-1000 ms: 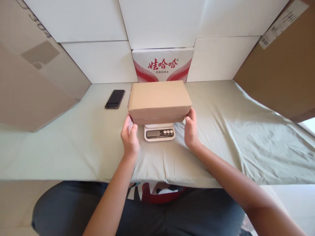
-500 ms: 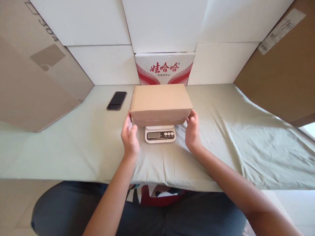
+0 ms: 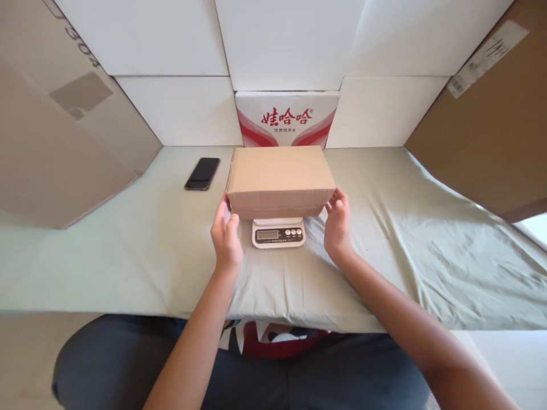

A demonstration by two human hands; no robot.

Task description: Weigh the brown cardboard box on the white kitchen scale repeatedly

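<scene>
A plain brown cardboard box (image 3: 280,173) rests on a small white digital scale (image 3: 278,233) in the middle of the table. My left hand (image 3: 225,236) stands upright at the box's lower left corner, its fingertips just touching the box's end. On the other side, my right hand (image 3: 337,228) has loosely spread fingers and sits a little apart from the lower right corner. Neither hand grips the box. Most of the scale is hidden under the box; only its display and buttons show.
A pale green cloth (image 3: 427,239) covers the table. A black phone (image 3: 202,173) lies left of the box. A white-and-red printed carton (image 3: 287,117) stands behind it against white panels. Large brown cartons flank the table on the left (image 3: 55,148) and on the right (image 3: 491,131).
The box has settled on the scale. My right hand has drawn slightly away from the box's right corner. My left hand has barely moved.
</scene>
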